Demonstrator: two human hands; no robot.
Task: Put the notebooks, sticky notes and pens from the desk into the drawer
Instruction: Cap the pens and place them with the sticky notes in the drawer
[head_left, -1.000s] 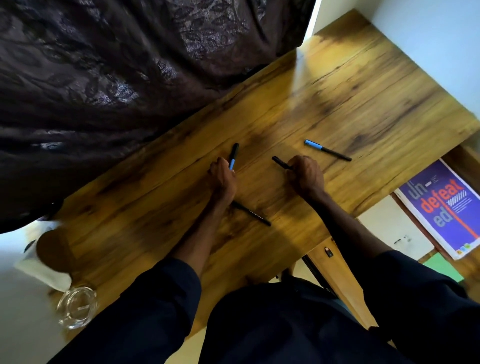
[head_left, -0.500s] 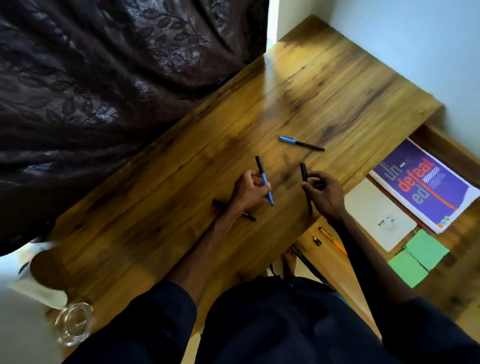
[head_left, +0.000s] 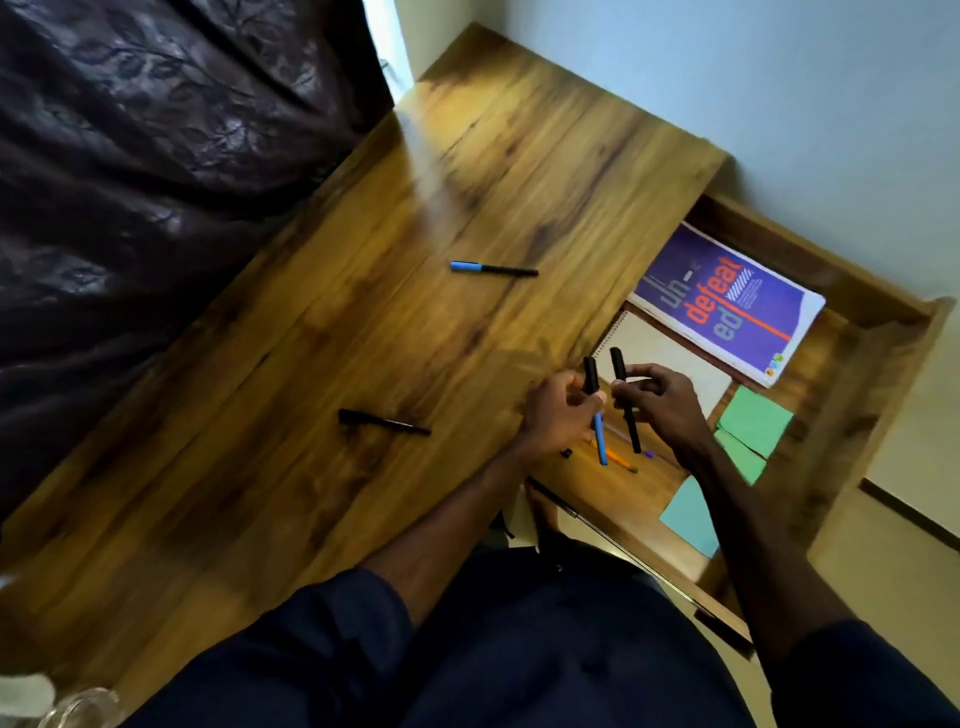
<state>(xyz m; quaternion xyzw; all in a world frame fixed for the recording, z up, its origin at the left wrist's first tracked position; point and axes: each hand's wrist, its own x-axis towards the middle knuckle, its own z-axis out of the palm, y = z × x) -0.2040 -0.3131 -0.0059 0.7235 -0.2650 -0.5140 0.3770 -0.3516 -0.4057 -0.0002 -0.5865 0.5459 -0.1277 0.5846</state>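
Note:
My left hand (head_left: 558, 413) grips a black pen with a blue cap (head_left: 595, 410), held upright at the desk's right edge. My right hand (head_left: 660, 402) grips an all-black pen (head_left: 623, 397) just beside it, over the open drawer (head_left: 883, 332). On the wooden desk (head_left: 415, 338) lie a blue-capped pen (head_left: 493, 268) and a black pen (head_left: 384, 422). Inside the drawer are a purple notebook (head_left: 727, 304), a white spiral notebook (head_left: 670, 358), green sticky notes (head_left: 756, 421), a light blue sticky pad (head_left: 693, 514) and an orange pen (head_left: 621, 461).
A dark patterned curtain (head_left: 156, 182) hangs along the desk's far left side. A glass (head_left: 78, 709) stands at the desk's near left corner. A pale wall (head_left: 779, 93) runs behind the desk and drawer.
Both hands lifted a pen each off the desk and carried them right, to the desk edge and over the drawer. The view swung right, showing more of the drawer.

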